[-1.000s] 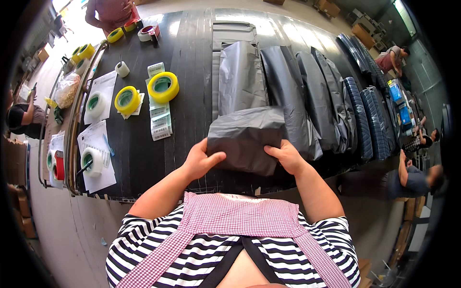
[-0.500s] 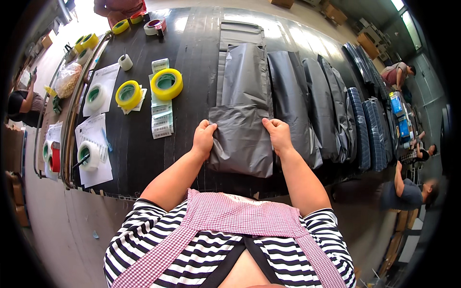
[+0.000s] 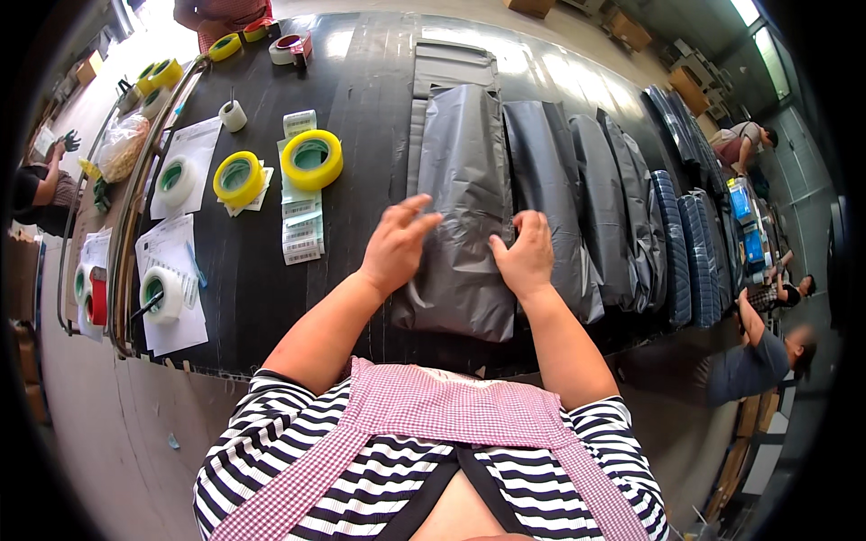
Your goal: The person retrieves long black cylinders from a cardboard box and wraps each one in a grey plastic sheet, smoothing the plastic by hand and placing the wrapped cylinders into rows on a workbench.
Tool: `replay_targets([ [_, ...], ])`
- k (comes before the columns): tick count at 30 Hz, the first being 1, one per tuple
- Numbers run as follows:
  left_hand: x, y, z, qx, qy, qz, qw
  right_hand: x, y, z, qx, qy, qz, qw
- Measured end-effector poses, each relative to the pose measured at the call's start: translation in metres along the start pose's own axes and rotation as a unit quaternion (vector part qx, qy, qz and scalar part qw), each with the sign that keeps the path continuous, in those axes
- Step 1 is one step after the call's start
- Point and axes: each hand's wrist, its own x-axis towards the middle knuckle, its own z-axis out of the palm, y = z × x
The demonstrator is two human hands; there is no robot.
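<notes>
A filled dark grey plastic mailing bag (image 3: 456,180) lies lengthwise on the black table before me, its surface wrinkled toward the near end. My left hand (image 3: 397,245) is open over the bag's left edge, fingers spread and pointing inward. On the opposite edge my right hand (image 3: 525,257) is open too, thumb apart and fingertips toward the neighbouring bag. Neither hand grips anything; whether the fingertips touch the plastic I cannot tell. Beneath the far end of this bag lie flat grey bags (image 3: 451,63). Another filled grey bag (image 3: 539,162) lies close on the right.
Further right are several more grey bags (image 3: 600,203) and dark blue quilted bundles (image 3: 699,261). Left of my hands lie a label strip (image 3: 302,236), yellow tape rolls (image 3: 312,176) and papers (image 3: 176,325) with white rolls. A metal rail (image 3: 135,234) borders the left side. Other people work nearby.
Both hands have let go of the bag's side edges and opened. My left hand has moved inward and away from me. The crosswise plastic edge between my hands no longer shows.
</notes>
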Motion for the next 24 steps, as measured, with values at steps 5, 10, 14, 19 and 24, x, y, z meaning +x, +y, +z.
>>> replay_targets([
  [5,-0.004,0.014,0.024,-0.153,-0.195,-0.021,0.969,-0.004,-0.034,0.027,0.004,-0.226,0.019,0.974],
  [10,-0.002,0.009,0.049,-0.245,-0.213,-0.155,0.933,0.024,-0.027,0.035,0.182,-0.235,0.207,0.932],
  [14,0.009,0.043,0.049,-0.347,-0.201,-0.222,0.889,0.021,-0.005,0.046,0.291,-0.117,0.247,0.917],
  [19,0.004,0.068,0.029,-0.631,-0.169,-0.149,0.742,-0.006,0.040,-0.013,0.680,-0.192,0.233,0.668],
  [24,-0.015,0.044,0.021,-0.515,-0.215,-0.098,0.824,-0.056,0.097,-0.122,0.716,-0.136,0.212,0.652],
])
